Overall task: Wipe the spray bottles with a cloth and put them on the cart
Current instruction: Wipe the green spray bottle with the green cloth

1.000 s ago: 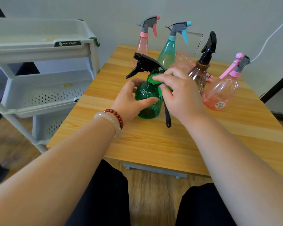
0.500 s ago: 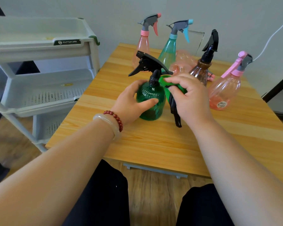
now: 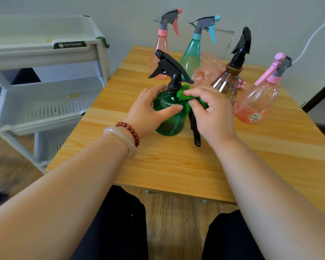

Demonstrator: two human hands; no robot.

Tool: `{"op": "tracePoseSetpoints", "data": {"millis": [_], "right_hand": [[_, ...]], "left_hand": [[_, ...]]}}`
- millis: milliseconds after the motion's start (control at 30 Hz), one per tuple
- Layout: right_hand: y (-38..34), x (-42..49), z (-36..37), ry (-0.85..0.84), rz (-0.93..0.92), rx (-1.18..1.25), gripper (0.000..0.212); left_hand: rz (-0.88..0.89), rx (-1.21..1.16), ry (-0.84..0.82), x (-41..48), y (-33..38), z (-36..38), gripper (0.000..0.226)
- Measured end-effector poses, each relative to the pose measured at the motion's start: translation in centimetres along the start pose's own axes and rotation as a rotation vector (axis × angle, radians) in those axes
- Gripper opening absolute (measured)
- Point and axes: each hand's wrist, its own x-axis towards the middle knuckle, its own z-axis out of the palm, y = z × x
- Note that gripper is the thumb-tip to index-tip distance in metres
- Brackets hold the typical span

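My right hand [image 3: 212, 113] pinches the green cloth [image 3: 183, 93] between thumb and fingers and presses it against the shoulder of the green bottle [image 3: 169, 126], just below the neck. A black strap [image 3: 194, 128] hangs from under this hand, beside the bottle, toward the table [image 3: 176, 166]. My left hand [image 3: 148, 111] grips the same bottle from the opposite side: thumb across the front of the body, fingers curled round the back. The bottle stands upright on the table between the two hands, and its black trigger head [image 3: 169, 66] rises above the grip with the nozzle pointing left. A red bead bracelet [image 3: 129, 132] and a pale bangle [image 3: 120, 136] sit on the left wrist. Just beyond the right hand stands the brown bottle [image 3: 227, 81], and further right the round pink bottle [image 3: 255, 102], both upright. Behind the grip stand the teal bottle [image 3: 191, 53] and the tall pink bottle [image 3: 160, 51]. Between the teal and brown bottles a clear pink bottle [image 3: 206, 72] lies on its side. The grey cart [image 3: 45, 53] stands off the table, well apart to the left of the left hand.
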Motion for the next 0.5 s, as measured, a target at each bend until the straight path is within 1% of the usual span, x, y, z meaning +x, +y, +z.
{"op": "tracePoseSetpoints", "data": {"millis": [100,167,233,367,500], "right_hand": [[0.2,-0.1,0.1,0.012,0.082,0.012,0.024],[-0.3,-0.3,0.2,0.036,0.058,0.043,0.023],[-0.4,-0.7,0.6,0.048,0.036,0.057,0.024],[0.3,-0.3,0.7,0.032,0.143,0.065,0.025],[-0.1,-1.1,0.5,0.018,0.027,0.049,0.024]], "left_hand": [[-0.036,-0.118,-0.009,-0.2,-0.1,-0.1,0.058],[-0.042,-0.176,-0.015,-0.4,-0.2,0.2,0.050],[-0.037,-0.196,-0.017,-0.4,-0.2,0.4,0.054],[0.019,-0.040,0.043,-0.6,-0.1,0.6,0.064],[0.019,-0.053,0.038,-0.8,-0.1,0.4,0.065]]}}
